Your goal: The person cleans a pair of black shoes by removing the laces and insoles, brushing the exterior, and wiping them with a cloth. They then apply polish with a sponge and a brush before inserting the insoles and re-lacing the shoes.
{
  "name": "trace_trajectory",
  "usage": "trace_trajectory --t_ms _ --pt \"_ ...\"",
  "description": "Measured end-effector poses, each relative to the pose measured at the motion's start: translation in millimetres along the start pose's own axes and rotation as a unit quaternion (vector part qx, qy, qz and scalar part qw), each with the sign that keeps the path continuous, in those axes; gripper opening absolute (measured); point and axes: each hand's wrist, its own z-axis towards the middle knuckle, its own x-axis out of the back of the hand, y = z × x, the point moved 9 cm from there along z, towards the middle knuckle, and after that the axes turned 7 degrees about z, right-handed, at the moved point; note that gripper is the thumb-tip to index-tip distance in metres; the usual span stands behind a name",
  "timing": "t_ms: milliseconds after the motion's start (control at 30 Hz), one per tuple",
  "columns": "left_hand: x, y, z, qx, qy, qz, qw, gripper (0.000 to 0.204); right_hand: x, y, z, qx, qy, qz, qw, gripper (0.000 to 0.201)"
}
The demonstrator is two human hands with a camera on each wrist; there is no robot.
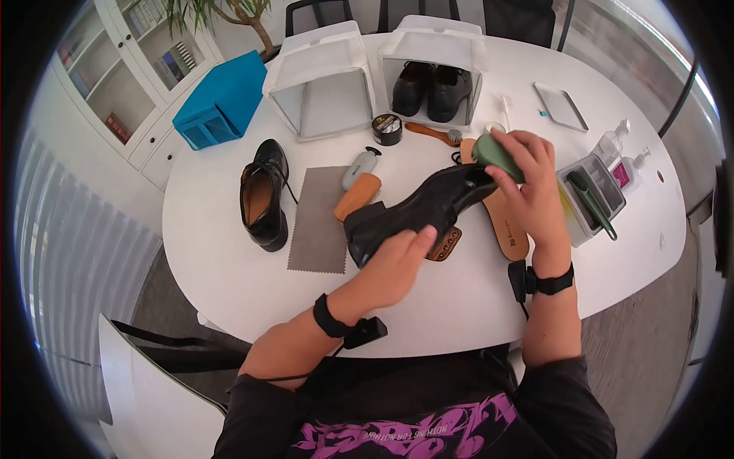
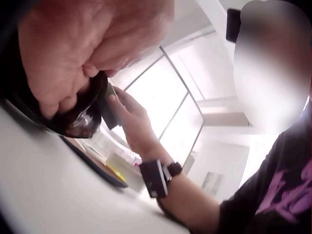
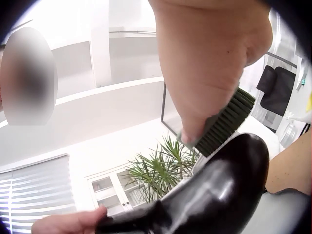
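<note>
A black leather shoe (image 1: 417,208) is held above the table by my left hand (image 1: 394,268). In the left wrist view the left fingers (image 2: 63,102) reach inside its opening. My right hand (image 1: 534,180) grips a green brush (image 1: 495,155) at the toe end. The right wrist view shows the brush's dark green bristles (image 3: 226,124) close to the glossy toe (image 3: 239,161). The other black shoe (image 1: 264,195) stands on the table at the left, its tan insole visible and a lace hanging out.
Beside the standing shoe lies a grey cloth (image 1: 317,222), with a brown block (image 1: 358,197) and a grey bottle (image 1: 361,168). A black tin (image 1: 387,129), wooden brush (image 1: 432,134), insole (image 1: 506,226), two clear boxes (image 1: 325,103), blue case (image 1: 222,103) and grey caddy (image 1: 592,206) surround the work.
</note>
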Motion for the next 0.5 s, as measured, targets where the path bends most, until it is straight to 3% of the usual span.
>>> trace_trajectory --t_ms 67,133,233,333,433,500 --pt "10.2 -23.5 5.7 0.096 -0.008 -0.172 0.98 0.068 10.2 -1.4 -0.6 -0.004 0.09 0.022 0.996 0.056" --pt "8.7 -8.0 7.4 0.095 -0.007 -0.468 0.878 0.063 10.2 -6.2 -0.8 0.004 0.122 0.029 0.992 0.057" --pt "17.4 4.7 5.8 0.051 -0.058 -0.518 0.852 0.063 17.3 -18.9 -5.3 0.027 0.183 -0.035 0.982 0.058" --pt "22.3 6.6 6.2 0.031 -0.045 -0.549 0.834 0.062 17.2 -12.2 -10.1 0.015 0.222 -0.018 0.975 0.06" --pt "31.8 6.1 6.5 0.068 -0.008 -0.561 0.825 0.061 15.1 -2.8 -14.1 0.022 0.226 -0.024 0.974 0.062" --pt "37.4 6.4 5.4 0.066 -0.001 -0.59 0.804 0.061 22.7 3.0 -20.2 0.045 0.282 0.062 0.956 0.065"
